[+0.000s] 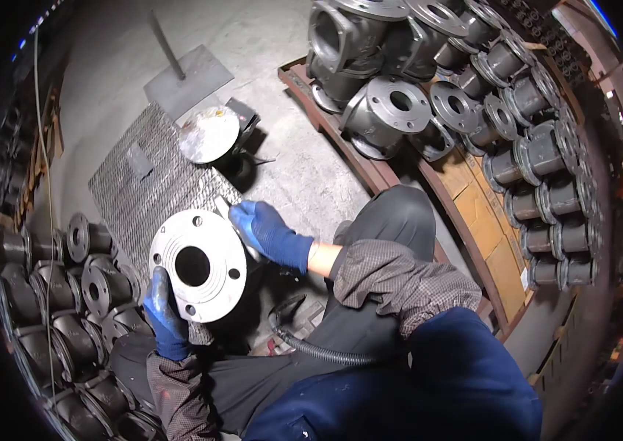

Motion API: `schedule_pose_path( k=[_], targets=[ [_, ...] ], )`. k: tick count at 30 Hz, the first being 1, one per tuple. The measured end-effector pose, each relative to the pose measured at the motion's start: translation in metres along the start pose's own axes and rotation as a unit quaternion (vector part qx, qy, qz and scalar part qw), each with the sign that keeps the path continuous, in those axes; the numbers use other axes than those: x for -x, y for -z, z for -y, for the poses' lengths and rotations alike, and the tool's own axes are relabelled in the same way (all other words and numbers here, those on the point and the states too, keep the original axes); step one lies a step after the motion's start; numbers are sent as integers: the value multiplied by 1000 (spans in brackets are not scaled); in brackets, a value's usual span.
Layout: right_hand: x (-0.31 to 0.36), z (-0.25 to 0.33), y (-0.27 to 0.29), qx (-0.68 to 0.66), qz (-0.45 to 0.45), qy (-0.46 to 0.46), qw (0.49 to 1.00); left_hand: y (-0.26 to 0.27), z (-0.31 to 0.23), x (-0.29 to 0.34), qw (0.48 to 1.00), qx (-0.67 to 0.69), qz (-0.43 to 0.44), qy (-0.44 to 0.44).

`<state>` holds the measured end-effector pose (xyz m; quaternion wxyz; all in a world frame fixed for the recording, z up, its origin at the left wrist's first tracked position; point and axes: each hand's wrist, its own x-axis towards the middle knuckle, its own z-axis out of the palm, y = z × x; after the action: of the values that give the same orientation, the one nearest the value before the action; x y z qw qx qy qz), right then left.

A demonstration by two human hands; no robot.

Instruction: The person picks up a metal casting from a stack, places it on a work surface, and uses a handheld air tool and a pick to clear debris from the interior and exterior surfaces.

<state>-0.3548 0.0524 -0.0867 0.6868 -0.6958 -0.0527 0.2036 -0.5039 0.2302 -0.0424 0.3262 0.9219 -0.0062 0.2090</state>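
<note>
A flanged metal casting [168, 251] stands over my lap with its pale, round flange face turned up. The face has a dark centre bore and several bolt holes. My left hand [164, 309], in a blue glove, grips the flange's lower left rim, thumb on the face. Closed into a fist, my blue-gloved right hand [266, 229] is at a pale edge just right of the flange. That edge looks like part of the same casting; the glove hides most of it. The casting's underside is hidden.
A pallet [370, 173] stacked with grey flanged castings [397, 105] stands at right. More castings [95, 287] crowd the left. Ahead lie a ribbed mat [124, 191], a round metal disc [209, 135] and a plate with an upright rod [190, 81]. A corrugated hose [326, 354] crosses my legs.
</note>
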Motion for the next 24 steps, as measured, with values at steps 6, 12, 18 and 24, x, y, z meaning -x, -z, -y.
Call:
schedule_pose_path(
  k=[6, 12, 18, 24],
  targets=[
    [15, 0, 86, -182, -59, -2, 981, -34, -55, -77, 971, -52, 23, -230],
    [49, 79, 219, 143, -237, 254, 927, -107, -126, -189, 957, 173, 90, -214],
    [42, 119, 342, -53, -449, 361, 816, -200, -244, -306, 911, 274, 130, -280],
    [-4, 85, 471, -102, -582, 238, 771, -354, -299, -317, 821, 493, 192, -213]
  ],
)
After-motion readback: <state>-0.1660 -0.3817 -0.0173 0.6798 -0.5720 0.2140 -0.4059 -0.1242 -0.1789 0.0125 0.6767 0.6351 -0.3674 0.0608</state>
